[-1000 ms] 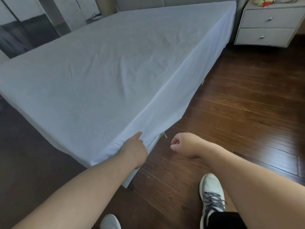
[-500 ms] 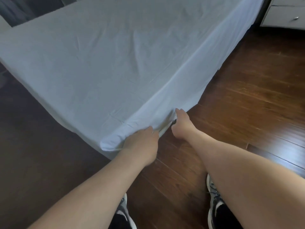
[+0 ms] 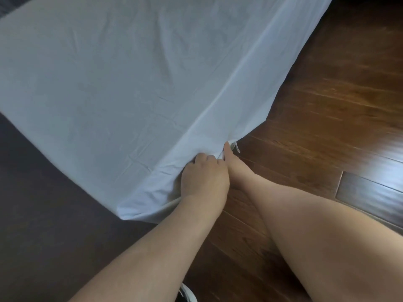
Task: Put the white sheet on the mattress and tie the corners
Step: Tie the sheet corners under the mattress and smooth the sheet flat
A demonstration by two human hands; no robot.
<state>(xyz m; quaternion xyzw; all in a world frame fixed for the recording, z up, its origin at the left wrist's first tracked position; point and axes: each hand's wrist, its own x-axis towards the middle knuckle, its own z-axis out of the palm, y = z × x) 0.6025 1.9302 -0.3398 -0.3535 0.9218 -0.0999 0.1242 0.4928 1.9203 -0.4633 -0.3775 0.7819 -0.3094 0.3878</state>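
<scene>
The white sheet point(image 3: 135, 79) lies spread over the mattress and hangs down its near sides, hiding the mattress. At the near corner my left hand point(image 3: 204, 177) is closed on the draped cloth just below the mattress edge. My right hand point(image 3: 234, 168) presses against it from the right, fingers reaching under the sheet's hem. A short white tie string point(image 3: 236, 147) dangles beside the right fingertips. The sheet's loose bottom corner point(image 3: 135, 212) sags below my left hand.
Dark wooden floor point(image 3: 327, 105) runs along the bed's right side and under my arms. A darker area of floor point(image 3: 43, 214) lies left of the corner. The tip of my shoe point(image 3: 188, 294) shows at the bottom edge.
I have leaned closer to the corner. My right hand moved from open air to the sheet's hem, and both hands now meet at the corner with the left gripping the cloth.
</scene>
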